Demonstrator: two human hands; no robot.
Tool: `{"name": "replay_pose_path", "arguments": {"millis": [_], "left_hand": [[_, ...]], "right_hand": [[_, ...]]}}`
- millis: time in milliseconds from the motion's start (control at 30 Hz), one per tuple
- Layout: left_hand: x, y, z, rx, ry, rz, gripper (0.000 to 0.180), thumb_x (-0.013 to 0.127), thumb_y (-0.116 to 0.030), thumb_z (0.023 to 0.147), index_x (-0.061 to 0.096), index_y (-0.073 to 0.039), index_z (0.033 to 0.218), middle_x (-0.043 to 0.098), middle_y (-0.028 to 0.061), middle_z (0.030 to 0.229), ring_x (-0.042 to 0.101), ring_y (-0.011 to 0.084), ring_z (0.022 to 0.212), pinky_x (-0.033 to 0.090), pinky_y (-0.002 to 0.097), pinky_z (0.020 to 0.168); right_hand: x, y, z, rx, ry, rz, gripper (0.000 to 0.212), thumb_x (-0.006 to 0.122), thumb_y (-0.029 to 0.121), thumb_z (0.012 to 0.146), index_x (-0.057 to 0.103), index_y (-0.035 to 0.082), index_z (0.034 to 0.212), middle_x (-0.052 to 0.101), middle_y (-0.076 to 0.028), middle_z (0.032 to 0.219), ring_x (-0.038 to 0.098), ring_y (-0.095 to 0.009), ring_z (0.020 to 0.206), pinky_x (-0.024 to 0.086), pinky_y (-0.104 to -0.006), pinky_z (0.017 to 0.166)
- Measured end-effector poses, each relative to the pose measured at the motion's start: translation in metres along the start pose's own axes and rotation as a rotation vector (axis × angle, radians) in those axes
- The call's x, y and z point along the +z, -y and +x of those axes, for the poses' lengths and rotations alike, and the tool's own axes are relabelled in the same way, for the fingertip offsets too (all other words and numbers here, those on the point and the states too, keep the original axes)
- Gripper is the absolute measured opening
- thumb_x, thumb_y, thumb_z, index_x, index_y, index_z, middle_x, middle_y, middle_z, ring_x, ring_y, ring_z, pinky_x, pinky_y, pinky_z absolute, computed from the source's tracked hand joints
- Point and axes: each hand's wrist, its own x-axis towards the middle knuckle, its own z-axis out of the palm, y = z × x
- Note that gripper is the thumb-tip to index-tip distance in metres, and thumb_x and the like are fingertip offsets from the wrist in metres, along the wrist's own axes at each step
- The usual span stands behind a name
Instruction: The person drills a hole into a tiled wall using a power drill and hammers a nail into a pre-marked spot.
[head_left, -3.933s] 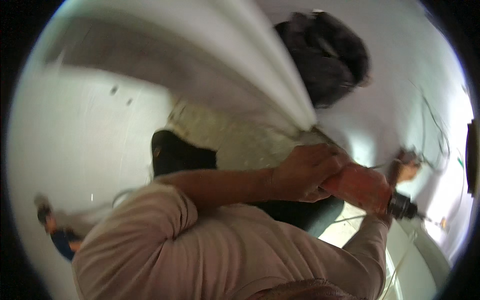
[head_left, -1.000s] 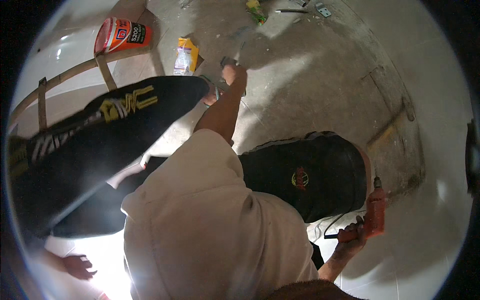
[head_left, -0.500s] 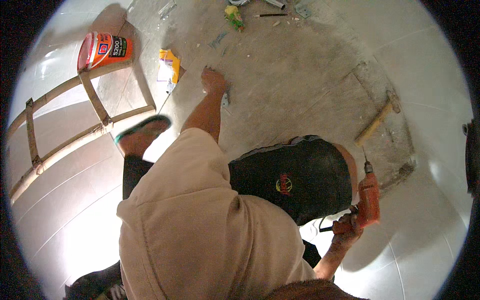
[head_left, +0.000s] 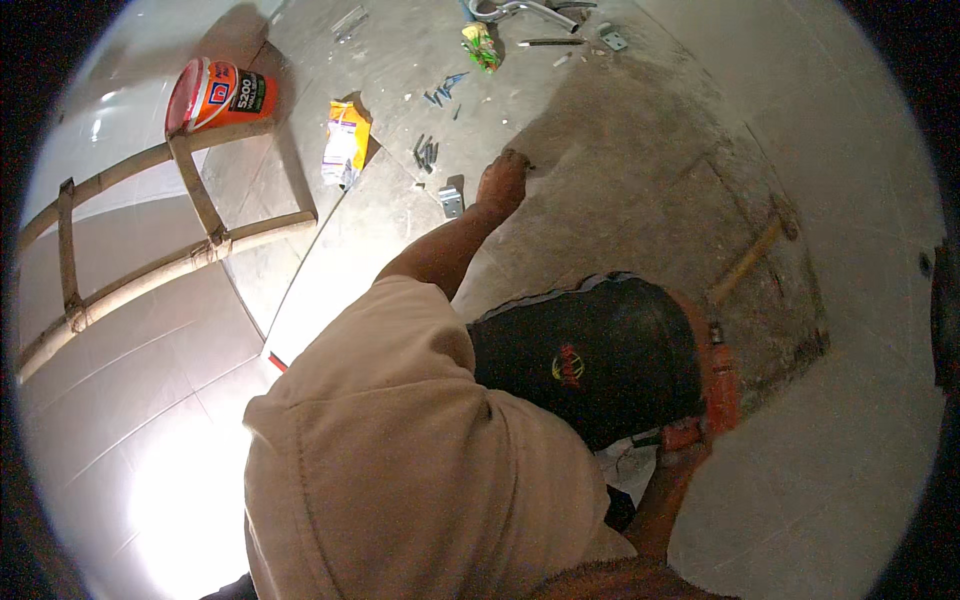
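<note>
My left hand (head_left: 503, 183) reaches out over the floor with its fingers curled together. Whatever they may hold is too small to make out. Just behind that hand lie a small metal bracket (head_left: 451, 202) and a little heap of dark grey pegs or screws (head_left: 425, 153). Several blue wall plugs (head_left: 443, 92) are scattered farther off. Beside my right knee, my right hand (head_left: 684, 455) is wrapped round the handle of a red power drill (head_left: 721, 385), its nose pointing away from me. A hammer (head_left: 748, 262) with a wooden handle lies beyond the drill.
At the far left an orange bucket (head_left: 225, 95) stands by a wooden ladder-like frame (head_left: 150, 265). A yellow packet (head_left: 347, 140) lies nearer the middle. Along the far edge are a crumpled green-yellow wrapper (head_left: 481, 47), a bent chrome pipe (head_left: 525, 8), a dark pencil-like stick (head_left: 552, 43) and another bracket (head_left: 612, 38).
My left hand has moved right and slightly away, uncovering the grey heap and the bracket. The drill has shifted slightly left in my right hand. A sandalled foot at left has gone from view.
</note>
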Motion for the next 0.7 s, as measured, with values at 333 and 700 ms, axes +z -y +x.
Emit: {"name": "replay_pose_path", "arguments": {"millis": [333, 700], "left_hand": [[-0.069, 0.039, 0.022, -0.686, -0.105, -0.006, 0.027, 0.068, -0.032, 0.092, 0.068, -0.006, 0.099, 0.071, 0.0196, 0.102, 0.067, 0.0411, 0.099, 0.052, 0.0494, 0.084], [-0.118, 0.108, -0.076, -0.918, -0.128, 0.155, 0.04, 0.059, -0.042, 0.096, 0.067, -0.003, 0.09, 0.07, 0.0253, 0.096, 0.067, 0.0455, 0.093, 0.051, 0.0523, 0.08]], "right_hand": [[-0.064, -0.017, 0.024, 0.048, -0.026, 0.188, 0.025, 0.047, 0.027, 0.104, 0.061, 0.007, 0.11, 0.059, -0.004, 0.079, 0.058, -0.018, 0.062, 0.05, -0.0407, 0.055], [-0.087, -0.039, 0.079, -0.178, -0.141, 0.251, 0.042, 0.057, 0.028, 0.098, 0.057, 0.005, 0.132, 0.067, -0.013, 0.115, 0.066, -0.03, 0.102, 0.055, -0.0481, 0.088]]}}
